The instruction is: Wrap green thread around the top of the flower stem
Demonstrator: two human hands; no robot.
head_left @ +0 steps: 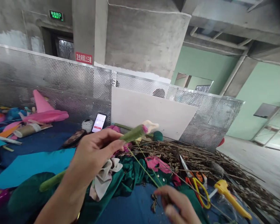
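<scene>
A big metal screen full of little holes [72,77] stands behind the blue table [135,207]. Many thin dry stalks [200,152] lie in a long pile in front of it on the right. A white board [151,112] leans on the screen. Dark green cloth [128,174] lies crumpled in the middle, under and past the hands. A bright blue sheet [37,161] lies on the left, and a pink pointy hat shape [44,109] sits farther back.

The left hand [95,149] is nearly closed, with the thumb and fingers pinching a fuzzy green stick [134,133]. The stick pokes out past the fingertips, up off the table, and its end is pink and cream. The right hand [177,205] is lower down and nearer the person. Its fingers are curled, and the thumb and first finger are close together at the end of a thin green strand [143,168]. The strand slants up from there to the stick by the left hand. The picture is too blurry to tell how tightly the right hand grips it.

To the right of the right hand are a yellow-handled tool [234,202] and scissors [185,165]. A lit phone [99,122] leans up behind the left hand, beside a small white roll [87,125].
</scene>
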